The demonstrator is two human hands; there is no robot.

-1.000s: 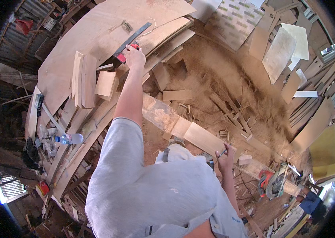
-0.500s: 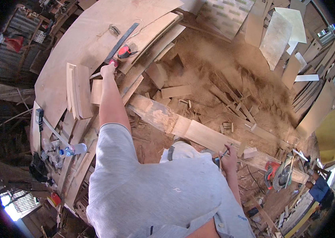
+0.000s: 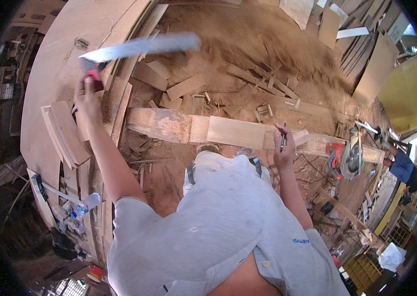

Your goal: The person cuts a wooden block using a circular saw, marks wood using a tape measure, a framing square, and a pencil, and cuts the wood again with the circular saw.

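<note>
Square (image 3: 142, 47) in the left hand (image 3: 88, 102): the fingers are closed on its red handle (image 3: 94, 76), its blurred blade reaching past the plywood (image 3: 50, 64) edge over the sawdust (image 3: 263, 42). Over on the other side, the right hand (image 3: 284, 152) has its fingers curled round a dark pen (image 3: 282, 142), beside a pale plank (image 3: 235, 132), with a circular saw (image 3: 351, 160) farther right.
</note>
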